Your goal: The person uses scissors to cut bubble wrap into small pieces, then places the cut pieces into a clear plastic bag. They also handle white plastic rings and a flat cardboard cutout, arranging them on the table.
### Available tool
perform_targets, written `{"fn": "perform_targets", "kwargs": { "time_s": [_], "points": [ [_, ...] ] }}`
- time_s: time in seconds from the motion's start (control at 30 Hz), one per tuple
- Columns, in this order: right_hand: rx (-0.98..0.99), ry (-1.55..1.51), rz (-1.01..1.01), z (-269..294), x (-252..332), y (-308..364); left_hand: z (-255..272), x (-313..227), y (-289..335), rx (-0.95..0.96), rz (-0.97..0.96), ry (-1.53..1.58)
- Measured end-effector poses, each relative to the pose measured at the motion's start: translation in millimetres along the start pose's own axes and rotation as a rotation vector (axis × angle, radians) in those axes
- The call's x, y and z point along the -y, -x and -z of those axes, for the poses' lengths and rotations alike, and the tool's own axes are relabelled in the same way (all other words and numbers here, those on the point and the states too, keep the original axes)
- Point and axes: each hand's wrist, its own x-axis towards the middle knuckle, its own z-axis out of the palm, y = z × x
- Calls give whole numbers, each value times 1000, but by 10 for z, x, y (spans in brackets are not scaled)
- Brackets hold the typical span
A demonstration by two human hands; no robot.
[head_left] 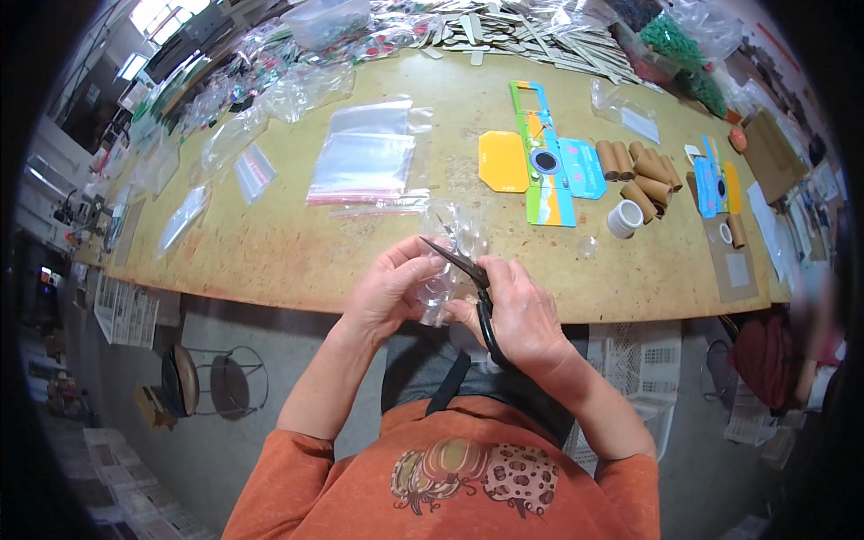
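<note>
At the table's near edge, my left hand (pixel 389 286) pinches a crumpled piece of clear plastic (pixel 461 225) with round shapes in it. My right hand (pixel 524 317) is closed around black-handled scissors (pixel 470 268), whose dark blades point up and left across the plastic, close to my left fingers. The fingertips of both hands nearly meet at the plastic's lower end. Just beyond lies a stack of clear zip bags (pixel 362 162) with pinkish closures. To their right, a colourful unfolded cardboard cutout (pixel 547 193) with a round dark-rimmed window lies flat.
Brown cardboard tubes (pixel 650 171) are piled at the right, beside a white roll (pixel 625 219). A small clear disc (pixel 588 247) lies nearer me. Pale flat sticks (pixel 540 40) heap at the back. A second cutout (pixel 717 184) sits far right; a stool (pixel 184 382) stands at lower left.
</note>
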Motion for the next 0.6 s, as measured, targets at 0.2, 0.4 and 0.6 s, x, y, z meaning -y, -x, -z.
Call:
{"fn": "perform_targets", "kwargs": {
  "time_s": [0.2,0.4,0.6],
  "points": [
    [-20,-8,-1,-43,-13,26,2,86,14,19,-92,-19],
    [-53,79,74,-11,-2,23,-47,158,-2,-7,-247,-75],
    [-102,109,149,26,-52,6,-71,2,82,54,-234,-307]
  ]
}}
